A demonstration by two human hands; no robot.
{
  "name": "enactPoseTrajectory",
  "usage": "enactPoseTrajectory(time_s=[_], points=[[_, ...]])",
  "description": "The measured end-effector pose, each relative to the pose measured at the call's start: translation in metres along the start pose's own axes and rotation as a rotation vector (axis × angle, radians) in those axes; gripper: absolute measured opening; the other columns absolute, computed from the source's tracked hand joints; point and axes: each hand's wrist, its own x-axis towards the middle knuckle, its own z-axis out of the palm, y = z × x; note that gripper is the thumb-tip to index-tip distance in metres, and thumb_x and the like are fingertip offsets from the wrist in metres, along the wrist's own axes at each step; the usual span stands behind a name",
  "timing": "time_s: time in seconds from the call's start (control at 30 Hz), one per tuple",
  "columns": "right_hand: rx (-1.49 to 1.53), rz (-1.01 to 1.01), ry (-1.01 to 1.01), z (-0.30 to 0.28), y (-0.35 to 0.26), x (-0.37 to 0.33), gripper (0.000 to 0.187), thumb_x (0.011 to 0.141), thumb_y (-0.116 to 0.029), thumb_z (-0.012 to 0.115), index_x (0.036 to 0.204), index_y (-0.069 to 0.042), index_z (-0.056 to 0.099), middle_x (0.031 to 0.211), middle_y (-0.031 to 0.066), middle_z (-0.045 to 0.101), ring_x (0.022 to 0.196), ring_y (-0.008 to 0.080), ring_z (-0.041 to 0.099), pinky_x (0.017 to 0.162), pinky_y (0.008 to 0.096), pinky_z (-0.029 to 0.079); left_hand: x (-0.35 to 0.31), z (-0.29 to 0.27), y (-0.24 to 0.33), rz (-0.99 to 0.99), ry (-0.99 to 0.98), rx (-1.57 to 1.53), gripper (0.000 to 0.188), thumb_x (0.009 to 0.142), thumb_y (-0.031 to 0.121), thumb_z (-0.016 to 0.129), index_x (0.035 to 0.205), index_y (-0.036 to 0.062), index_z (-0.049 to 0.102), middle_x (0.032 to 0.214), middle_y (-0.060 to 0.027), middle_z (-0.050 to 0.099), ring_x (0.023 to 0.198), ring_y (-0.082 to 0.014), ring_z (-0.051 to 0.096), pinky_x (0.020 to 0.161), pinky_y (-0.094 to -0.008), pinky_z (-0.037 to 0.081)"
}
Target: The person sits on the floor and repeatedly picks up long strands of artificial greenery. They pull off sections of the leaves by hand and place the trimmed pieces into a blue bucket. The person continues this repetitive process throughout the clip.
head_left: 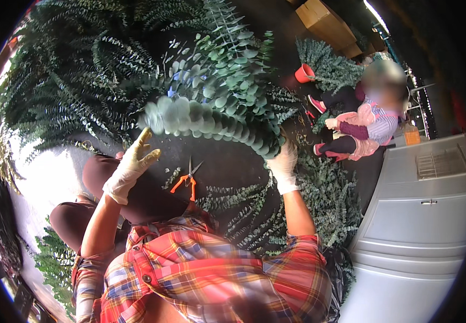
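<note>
One leafy branch [217, 125], end in right grip [283, 164], arching leftward

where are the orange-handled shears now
In the head view, the orange-handled shears lie on the dark floor left of centre, between the left hand and the right hand, nearer the left.

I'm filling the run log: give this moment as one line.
right hand: grips leafy branch by one end | left hand: open, near other end | orange-handled shears: blades apart
</note>
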Motion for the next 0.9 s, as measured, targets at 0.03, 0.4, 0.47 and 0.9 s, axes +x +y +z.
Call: enactPoseTrajectory(time_s=[0.03,0.4,0.47,0.9], points=[[0.01,0.033,-0.015,0.002,0.0,-0.005,0.057,0.065,-0.027,0.073,0.114,-0.009,0.05,0.075,0.0105,0.058,0.069,0.0308,0.058,0.061,0.0399,0.045,0.002,0.0,-0.003,0.047,0.011,0.009,0.069,0.081,0.017,0.067,0.137,0.0078,0.028,0.132,-0.0138,0.039,0.121,-0.0226,0.038,0.094,-0.0339,0.038],[0.005,-0.119,-0.071,0.016,-0.016,-0.013,0.059,0.069,-0.023,0.068,0.12,-0.007,0.045,0.083,0.0072,0.054,0.074,0.0247,0.052,0.071,0.0381,0.041,0.01,-0.017,-0.027,-0.264,0.137,-0.313,0.059,0.087,0.037,0.056,0.126,-0.0023,0.038,0.113,-0.0169,0.053,0.102,-0.0224,0.053,0.086,-0.0307,0.044],[0.031,-0.117,-0.11,0.006,-0.02,0.004,0.059,0.067,-0.025,0.07,0.118,-0.007,0.046,0.079,0.0076,0.054,0.071,0.025,0.052,0.068,0.038,0.042,0.004,-0.024,-0.033,-0.091,0.085,0.163,0.063,0.083,0.034,0.062,0.131,0.0033,0.035,0.119,-0.0201,0.05,0.104,-0.0239,0.052,0.087,-0.0323,0.043],[-0.906,0.469,-0.664,0.01,0.211,0.076,0.086,0.059,-0.038,0.077,0.128,-0.008,0.036,0.125,0.01,0.047,0.105,0.0288,0.054,0.087,0.0437,0.043,0.009,-0.006,-0.029,0.079,0.109,0.472,0.076,0.077,0.012,0.068,0.14,0.0184,0.025,0.129,-0.0144,0.042,0.106,-0.0277,0.049,0.082,-0.0328,0.042]])
